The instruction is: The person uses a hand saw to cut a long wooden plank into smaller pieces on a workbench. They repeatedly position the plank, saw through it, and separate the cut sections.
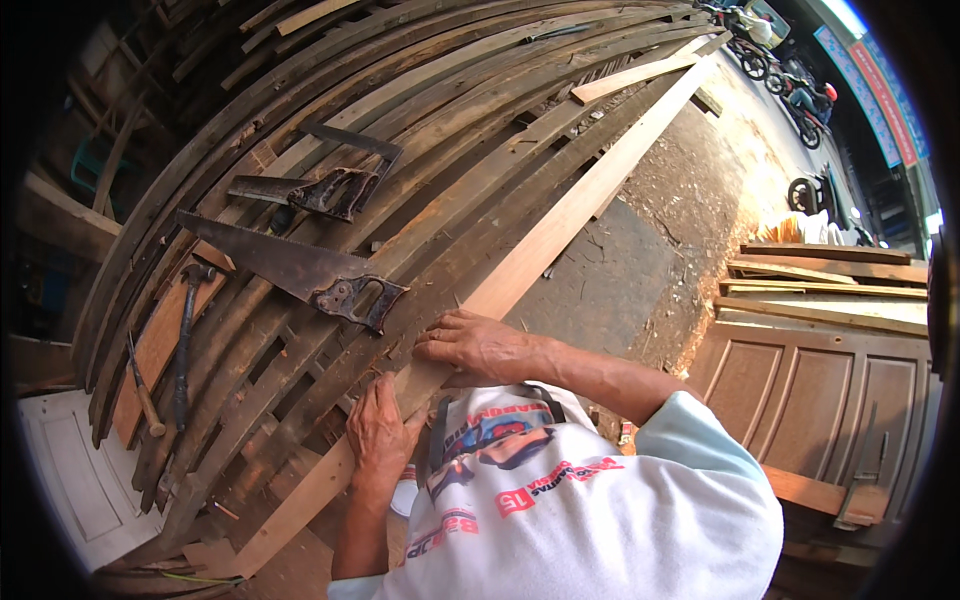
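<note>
A long pale wooden plank (560, 235) runs from the lower left to the far upper right, over a pile of old timber. My right hand (480, 345) lies across it near the middle, fingers bent over its far edge. Closer to me, my left hand (382, 430) grips the same plank, thumb and fingers at its sides. Parts of both grips are hidden beneath the wood. Left of my hands, a handsaw (285, 262) with a worn dark handle rests on the timber. Beyond it are a second handsaw (305, 190), and at the left a hammer (187, 345) and a chisel (143, 392).
Long weathered beams (440, 140) with gaps between them spread across the left and middle. A brown panelled door (800, 390) lies at the right, with a clamp (862, 490) near its edge. A white panel (85, 475) is at the lower left. Motorcycles (808, 125) stand far off.
</note>
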Tool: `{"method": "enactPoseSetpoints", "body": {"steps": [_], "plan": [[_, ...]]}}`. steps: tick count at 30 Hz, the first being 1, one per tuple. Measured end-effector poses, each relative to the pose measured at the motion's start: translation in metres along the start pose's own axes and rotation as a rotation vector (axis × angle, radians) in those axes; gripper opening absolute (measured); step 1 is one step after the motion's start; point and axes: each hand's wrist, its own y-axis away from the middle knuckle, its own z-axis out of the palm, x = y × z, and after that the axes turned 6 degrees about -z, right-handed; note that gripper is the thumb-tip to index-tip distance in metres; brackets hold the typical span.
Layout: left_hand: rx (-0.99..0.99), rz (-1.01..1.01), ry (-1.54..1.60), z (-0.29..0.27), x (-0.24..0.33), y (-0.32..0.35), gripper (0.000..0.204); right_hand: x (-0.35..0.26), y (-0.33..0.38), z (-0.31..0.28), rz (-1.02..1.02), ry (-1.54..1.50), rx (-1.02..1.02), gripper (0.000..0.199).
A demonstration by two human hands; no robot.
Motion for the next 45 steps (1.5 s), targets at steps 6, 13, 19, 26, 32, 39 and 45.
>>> {"method": "enactPoseSetpoints", "body": {"steps": [6,13,19,26,32,39,45], "plan": [[-0.021,-0.003,-0.016,-0.004,0.004,-0.002,0.076,-0.003,0.002,0.004,0.001,0.015,0.055,0.066],[0.006,-0.002,-0.018,-0.007,0.010,-0.003,0.074,-0.001,0.006,0.005,-0.012,0.068,0.087,0.074],[-0.047,-0.022,0.036,-0.006,0.002,-0.003,0.078,-0.012,0.003,0.003,0.172,-0.055,0.085,0.095],[0.121,0.018,0.058,-0.010,-0.010,0.023,0.080,-0.015,0.003,0.010,0.158,0.036,0.117,0.092],[0.039,-0.079,0.127,-0.009,-0.014,0.024,0.077,-0.024,0.011,-0.006,0.195,-0.061,0.192,0.083],[0.073,-0.078,0.162,-0.003,-0.017,0.021,0.075,0.013,0.061,-0.052,0.251,0.060,0.338,0.058],[0.128,-0.246,0.272,0.010,-0.024,0.026,0.085,0.073,0.084,-0.124,0.306,0.147,0.430,0.046]]}}
